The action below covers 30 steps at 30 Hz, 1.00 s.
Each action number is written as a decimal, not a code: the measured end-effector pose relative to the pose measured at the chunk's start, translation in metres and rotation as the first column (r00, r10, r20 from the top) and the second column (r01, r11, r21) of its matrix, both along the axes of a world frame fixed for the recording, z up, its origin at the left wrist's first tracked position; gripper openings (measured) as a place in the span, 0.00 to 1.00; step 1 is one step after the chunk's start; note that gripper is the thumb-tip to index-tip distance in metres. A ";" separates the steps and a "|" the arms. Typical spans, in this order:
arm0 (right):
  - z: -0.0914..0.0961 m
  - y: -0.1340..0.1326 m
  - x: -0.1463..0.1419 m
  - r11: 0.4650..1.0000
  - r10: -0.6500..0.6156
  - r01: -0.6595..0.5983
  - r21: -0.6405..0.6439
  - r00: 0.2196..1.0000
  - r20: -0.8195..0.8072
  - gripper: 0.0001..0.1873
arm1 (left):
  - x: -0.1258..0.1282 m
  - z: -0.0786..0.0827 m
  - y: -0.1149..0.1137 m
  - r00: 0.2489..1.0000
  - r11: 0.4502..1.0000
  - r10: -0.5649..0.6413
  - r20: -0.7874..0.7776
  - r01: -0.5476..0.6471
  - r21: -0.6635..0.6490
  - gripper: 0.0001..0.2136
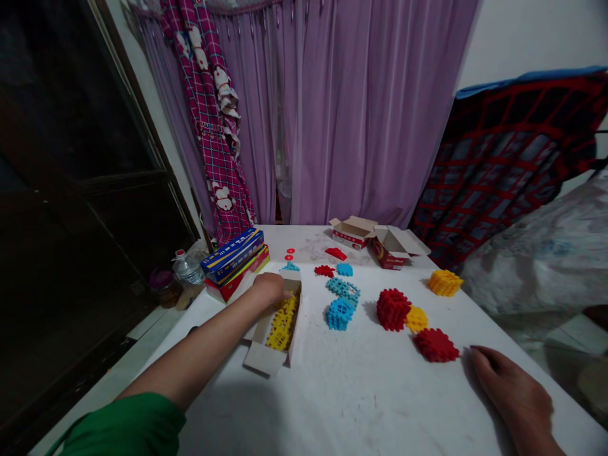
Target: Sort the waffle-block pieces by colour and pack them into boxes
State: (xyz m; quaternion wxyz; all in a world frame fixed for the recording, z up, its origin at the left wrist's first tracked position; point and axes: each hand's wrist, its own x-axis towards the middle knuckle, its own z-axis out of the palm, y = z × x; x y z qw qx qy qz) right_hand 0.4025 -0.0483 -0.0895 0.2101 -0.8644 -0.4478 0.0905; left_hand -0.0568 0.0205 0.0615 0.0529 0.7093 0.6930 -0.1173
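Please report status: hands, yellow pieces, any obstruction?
Left hand at open box of yellow pieces, grip unclear. Right hand beside red stack, nothing visibly held. Left hand partly covers box.

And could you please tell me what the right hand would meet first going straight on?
Likely the right hand would meet the nearest red stack first, perhaps only grazing its edge; depth is unclear.

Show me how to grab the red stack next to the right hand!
Pinch the red stack by opposite sides of its toothed rim, probably coming from the right. Its flat face is up, the right hand is close by on that side, and yellow pieces crowd its far left side.
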 end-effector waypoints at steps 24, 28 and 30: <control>-0.005 0.026 0.029 0.924 0.104 -0.006 0.382 0.966 -0.237 0.23 | 0.223 0.065 0.086 0.828 0.826 -0.561 0.016 0.558 0.084 0.12; -0.007 0.039 0.034 0.914 0.119 -0.011 0.406 0.963 -0.242 0.21 | 0.253 0.047 0.104 0.782 0.782 -0.623 0.025 0.622 0.049 0.14; -0.009 0.045 0.037 0.907 0.134 -0.019 0.421 0.960 -0.246 0.21 | 0.270 0.039 0.112 0.733 0.733 -0.680 0.016 0.679 0.030 0.19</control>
